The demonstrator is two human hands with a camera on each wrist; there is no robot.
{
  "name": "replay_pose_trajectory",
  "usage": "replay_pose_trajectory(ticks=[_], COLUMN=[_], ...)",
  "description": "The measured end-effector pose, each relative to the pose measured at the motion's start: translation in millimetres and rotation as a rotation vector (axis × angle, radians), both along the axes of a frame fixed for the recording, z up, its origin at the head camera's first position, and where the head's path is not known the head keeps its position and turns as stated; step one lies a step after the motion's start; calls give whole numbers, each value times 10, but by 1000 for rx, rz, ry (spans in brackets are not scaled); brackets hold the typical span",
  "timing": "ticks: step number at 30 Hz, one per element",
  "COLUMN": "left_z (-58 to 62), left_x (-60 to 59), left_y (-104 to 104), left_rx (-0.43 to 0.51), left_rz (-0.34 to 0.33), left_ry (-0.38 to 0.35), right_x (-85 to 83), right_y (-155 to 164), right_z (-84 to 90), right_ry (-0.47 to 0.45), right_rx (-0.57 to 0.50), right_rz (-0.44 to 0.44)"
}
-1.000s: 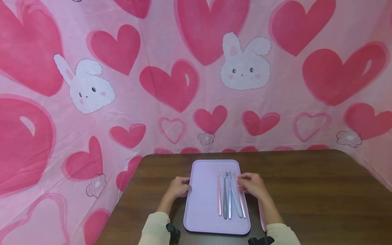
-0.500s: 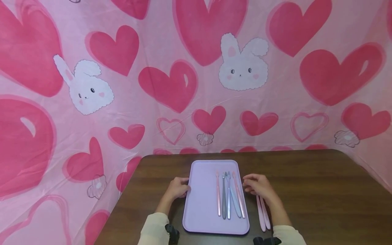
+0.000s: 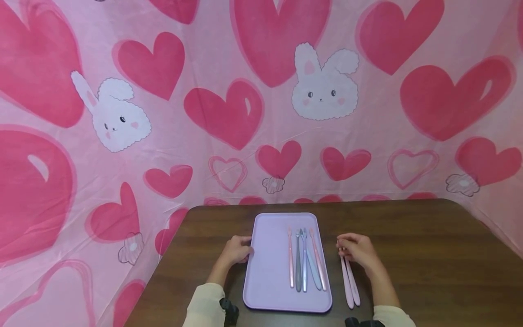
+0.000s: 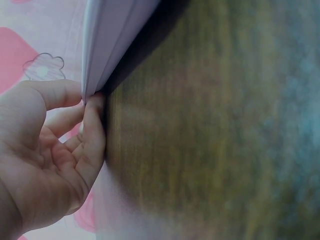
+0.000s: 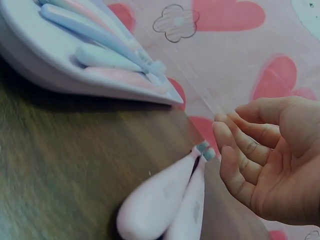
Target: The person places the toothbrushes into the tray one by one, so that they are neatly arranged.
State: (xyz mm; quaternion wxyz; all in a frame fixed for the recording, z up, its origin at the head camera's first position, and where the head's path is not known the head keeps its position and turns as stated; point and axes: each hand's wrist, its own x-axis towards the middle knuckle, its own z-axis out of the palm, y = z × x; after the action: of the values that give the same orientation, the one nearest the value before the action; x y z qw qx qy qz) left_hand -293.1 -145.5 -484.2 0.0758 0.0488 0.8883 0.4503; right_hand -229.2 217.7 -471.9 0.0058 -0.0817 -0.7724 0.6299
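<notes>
A: Where are the hands?
B: The left hand (image 3: pixel 237 250) pinches the lilac tray's (image 3: pixel 269 268) left edge. The right hand (image 3: pixel 357 249), fingers loosely curled and holding nothing, sits by two pink toothbrushes (image 3: pixel 348 281) lying on the surface (image 3: pixel 429 263) beside the tray.

1. Looks like a staged recording corner rather than a lived-in room.
2. Pink heart-and-bunny cloth backdrop (image 3: pixel 261 104) hung close behind and beside the dark wooden worktop (image 3: pixel 408 254).
3. Lilac tray (image 3: pixel 269 254) on that worktop.
</notes>
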Motion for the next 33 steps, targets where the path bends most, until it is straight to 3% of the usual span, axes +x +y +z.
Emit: replay_pose_trajectory(ticks=[14, 25, 33], left_z=[-3, 12, 11], left_x=[17, 28, 20], left_y=[-9, 1, 3], left_rx=[-6, -1, 6], left_rz=[-3, 6, 5], left_ry=[-1, -2, 10], right_x=[95, 129, 109], right_y=[143, 175, 181], right_z=[-21, -76, -97], right_ry=[-50, -61, -78], right_rx=[25, 126, 202], right_rz=[-34, -8, -44])
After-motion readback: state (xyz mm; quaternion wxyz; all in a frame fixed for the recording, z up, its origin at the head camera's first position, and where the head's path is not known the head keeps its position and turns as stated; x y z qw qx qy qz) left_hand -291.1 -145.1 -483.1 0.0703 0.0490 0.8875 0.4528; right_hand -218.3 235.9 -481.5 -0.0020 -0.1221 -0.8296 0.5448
